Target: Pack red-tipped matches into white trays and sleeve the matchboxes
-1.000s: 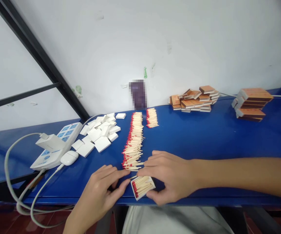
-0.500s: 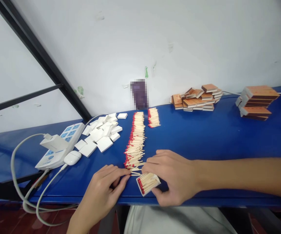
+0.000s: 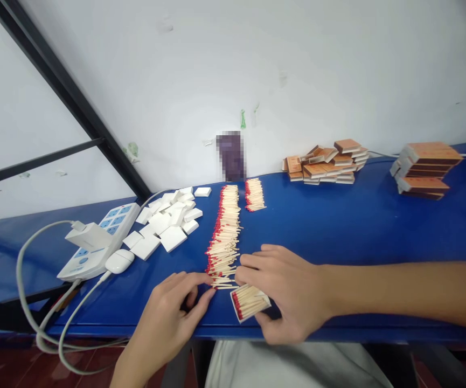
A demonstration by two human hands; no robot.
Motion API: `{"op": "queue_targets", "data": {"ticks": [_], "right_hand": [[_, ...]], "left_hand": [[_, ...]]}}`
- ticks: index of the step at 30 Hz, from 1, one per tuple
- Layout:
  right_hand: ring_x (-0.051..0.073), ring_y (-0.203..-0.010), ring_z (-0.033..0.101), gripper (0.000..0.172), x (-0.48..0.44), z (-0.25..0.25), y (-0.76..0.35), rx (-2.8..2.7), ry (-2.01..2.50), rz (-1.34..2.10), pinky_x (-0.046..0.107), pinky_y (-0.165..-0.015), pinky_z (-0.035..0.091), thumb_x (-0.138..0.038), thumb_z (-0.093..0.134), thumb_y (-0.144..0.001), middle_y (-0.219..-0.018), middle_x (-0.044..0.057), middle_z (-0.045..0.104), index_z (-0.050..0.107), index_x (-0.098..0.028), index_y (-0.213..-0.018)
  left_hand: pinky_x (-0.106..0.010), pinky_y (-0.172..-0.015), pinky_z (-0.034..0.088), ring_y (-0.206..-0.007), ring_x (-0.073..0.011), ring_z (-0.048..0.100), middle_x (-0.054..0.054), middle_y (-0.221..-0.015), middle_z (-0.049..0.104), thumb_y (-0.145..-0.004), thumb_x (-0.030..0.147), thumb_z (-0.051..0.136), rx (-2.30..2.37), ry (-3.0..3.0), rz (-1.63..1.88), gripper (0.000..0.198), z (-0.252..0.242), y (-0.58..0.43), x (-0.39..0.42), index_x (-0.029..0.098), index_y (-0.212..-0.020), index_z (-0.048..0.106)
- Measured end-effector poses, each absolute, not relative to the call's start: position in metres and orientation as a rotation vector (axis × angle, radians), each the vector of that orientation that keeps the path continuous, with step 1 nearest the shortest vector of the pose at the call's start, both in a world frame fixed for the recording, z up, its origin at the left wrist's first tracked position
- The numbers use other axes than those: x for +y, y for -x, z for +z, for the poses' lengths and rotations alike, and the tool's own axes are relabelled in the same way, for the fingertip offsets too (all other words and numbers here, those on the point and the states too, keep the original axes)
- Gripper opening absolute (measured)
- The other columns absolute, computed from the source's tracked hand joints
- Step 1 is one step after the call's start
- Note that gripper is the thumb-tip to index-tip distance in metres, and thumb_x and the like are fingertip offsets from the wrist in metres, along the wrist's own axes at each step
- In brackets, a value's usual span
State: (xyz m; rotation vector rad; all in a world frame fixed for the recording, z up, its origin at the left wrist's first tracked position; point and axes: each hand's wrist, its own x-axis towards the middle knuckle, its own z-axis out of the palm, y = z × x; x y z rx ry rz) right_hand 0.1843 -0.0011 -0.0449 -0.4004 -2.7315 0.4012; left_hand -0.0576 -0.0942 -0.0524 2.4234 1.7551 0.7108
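Observation:
A long row of red-tipped matches point(image 3: 227, 231) lies on the blue table, red heads to the left. At its near end, the thumb and fingertips of my left hand point(image 3: 180, 307) touch the heads of the lowest matches, fingers slightly apart. My right hand point(image 3: 285, 293) grips a small white tray full of matches point(image 3: 250, 302) between thumb and fingers, just right of the row's near end. The tray is tilted with its open side facing me. A shorter group of matches point(image 3: 255, 195) lies right of the row's far end.
White trays point(image 3: 168, 218) are heaped at the left, beside a power strip point(image 3: 99, 242) with a white charger and cables. Orange matchboxes point(image 3: 325, 164) lie piled by the wall, and more are stacked point(image 3: 429, 167) at the far right. A pixelated dark object point(image 3: 231, 156) stands at the wall.
My right hand has shifted the tray slightly to the right and turned it a little. The thumb and fingertips of my left hand have moved slightly at the matches' heads.

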Motion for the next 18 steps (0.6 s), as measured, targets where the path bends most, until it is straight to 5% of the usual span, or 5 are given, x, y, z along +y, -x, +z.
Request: {"op": "queue_targets", "data": {"ticks": [7, 18], "right_hand": [[0.016, -0.068, 0.045, 0.05, -0.0003, -0.0468, -0.1861, -2.705, 0.373, 0.451, 0.033, -0.07, 0.032, -0.042, 0.058, -0.072, -0.093, 0.003, 0.056, 0.06, -0.02, -0.116], [0.015, -0.066, 0.043, 0.047, 0.0005, -0.0498, -0.1857, -2.71, 0.305, 0.434, 0.032, -0.066, 0.03, -0.042, 0.058, -0.075, -0.09, 0.004, 0.055, 0.066, -0.02, -0.116]], "left_hand": [[-0.024, -0.059, 0.04, -0.057, -0.0126, 0.051, 0.006, -0.064, 0.047, -0.095, 0.027, 0.054, 1.809, -2.448, 0.709, 0.009, -0.0518, 0.0557, -0.0936, 0.022, -0.1, 0.06], [-0.024, -0.057, 0.039, -0.056, -0.0128, 0.051, 0.006, -0.062, 0.046, -0.097, 0.028, 0.052, 1.815, -2.385, 0.646, 0.011, -0.0496, 0.0558, -0.0937, 0.022, -0.096, 0.061]]}}
